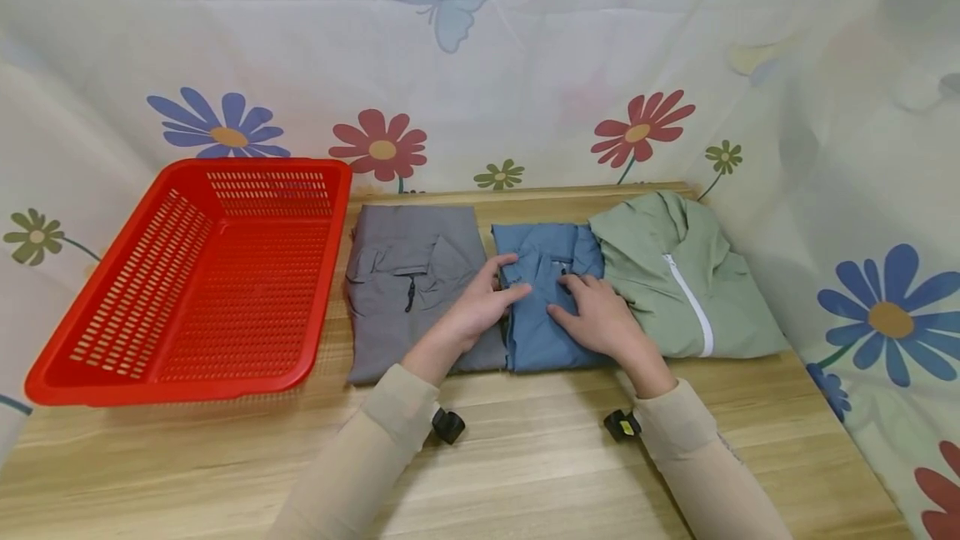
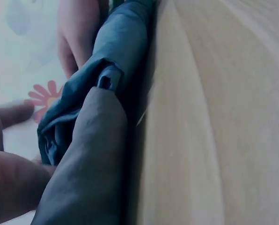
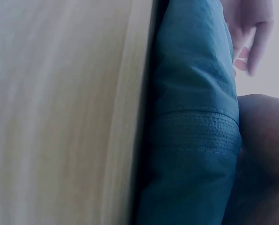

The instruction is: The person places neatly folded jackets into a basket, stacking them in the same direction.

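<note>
A folded blue jacket [image 1: 536, 307] lies on the table between two other folded garments. At its left edge is my left hand [image 1: 483, 302], thumb and fingers spread apart over the fabric. My right hand [image 1: 600, 315] rests on the right half of the blue jacket, its fingertips beside the dark zipper pull. To the left lies a folded grey jacket [image 1: 382, 315] with a black zipper pull, its right edge meeting the blue one. A folded light green jacket [image 1: 720, 298] with a white zipper lies at the right. In the right wrist view, the blue jacket's front fold [image 3: 193, 131] shows a zipper.
A red plastic basket [image 1: 318, 307] with slotted walls stands at the left of the wooden table [image 1: 510, 465], with nothing visible inside. Behind and to the right hangs a white cloth [image 1: 540, 48] printed with flowers and a butterfly.
</note>
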The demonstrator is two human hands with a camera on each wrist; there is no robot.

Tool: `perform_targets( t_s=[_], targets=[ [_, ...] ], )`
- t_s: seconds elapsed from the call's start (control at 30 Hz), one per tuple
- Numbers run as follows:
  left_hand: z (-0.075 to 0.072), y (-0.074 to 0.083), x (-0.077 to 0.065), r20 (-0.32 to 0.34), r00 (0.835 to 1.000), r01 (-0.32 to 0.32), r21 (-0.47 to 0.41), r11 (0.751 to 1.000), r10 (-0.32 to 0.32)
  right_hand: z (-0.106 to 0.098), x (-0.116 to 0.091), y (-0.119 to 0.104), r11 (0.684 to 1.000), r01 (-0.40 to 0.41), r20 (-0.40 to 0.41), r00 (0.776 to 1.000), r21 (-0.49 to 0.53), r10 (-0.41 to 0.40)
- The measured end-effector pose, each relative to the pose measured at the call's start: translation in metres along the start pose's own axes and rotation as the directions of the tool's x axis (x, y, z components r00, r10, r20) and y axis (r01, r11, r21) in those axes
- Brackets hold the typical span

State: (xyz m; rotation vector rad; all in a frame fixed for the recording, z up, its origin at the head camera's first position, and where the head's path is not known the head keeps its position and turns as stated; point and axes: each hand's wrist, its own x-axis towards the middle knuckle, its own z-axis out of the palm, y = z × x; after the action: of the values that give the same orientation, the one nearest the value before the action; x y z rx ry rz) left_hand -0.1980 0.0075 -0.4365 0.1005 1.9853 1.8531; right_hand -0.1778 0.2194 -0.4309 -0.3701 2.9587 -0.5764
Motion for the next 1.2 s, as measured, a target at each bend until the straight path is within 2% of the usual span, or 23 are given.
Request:
perform_targets(
  t_s=[0.1,0.2,0.27,0.4,0.53,0.73,0.83,1.2],
  targets=[
    [0.003,-0.001,0.001,-0.06,0.998,-0.025,0.031,0.999,0.027,0.0,0.0,-0.001,1.0,0.001,-0.001,1.0,-0.017,-0.001],
    [0.006,-0.001,0.002,-0.118,0.993,-0.021,0.037,0.999,0.025,0.0,0.0,-0.003,1.0,-0.002,-0.002,1.0,-0.028,0.002],
    [0.007,-0.001,0.002,-0.15,0.989,0.007,0.027,1.0,-0.002,0.0,0.0,-0.005,1.0,-0.001,-0.003,1.0,-0.029,0.001],
    [0.006,0.0,0.003,-0.166,0.981,0.084,-0.098,0.992,-0.099,-0.002,0.001,-0.005,1.0,0.004,-0.01,1.0,-0.02,-0.005],
    [0.002,0.0,0.007,-0.115,0.981,0.131,-0.191,0.973,-0.154,-0.003,0.002,-0.005,1.0,0.004,-0.009,1.0,-0.013,-0.004],
    [-0.005,0.001,0.012,0.007,0.985,0.172,-0.188,0.967,-0.174,-0.004,0.001,-0.006,1.0,0.004,-0.002,1.0,0.002,-0.004],
    [-0.008,0.001,0.011,0.047,0.985,0.172,-0.165,0.971,-0.166,-0.005,0.001,-0.007,1.0,0.007,-0.014,1.0,0.011,-0.007],
    [-0.026,0.011,-0.005,0.07,0.993,0.103,-0.185,0.977,-0.092,-0.002,0.003,-0.011,0.997,0.049,-0.08,0.996,0.063,-0.044]
  ],
)
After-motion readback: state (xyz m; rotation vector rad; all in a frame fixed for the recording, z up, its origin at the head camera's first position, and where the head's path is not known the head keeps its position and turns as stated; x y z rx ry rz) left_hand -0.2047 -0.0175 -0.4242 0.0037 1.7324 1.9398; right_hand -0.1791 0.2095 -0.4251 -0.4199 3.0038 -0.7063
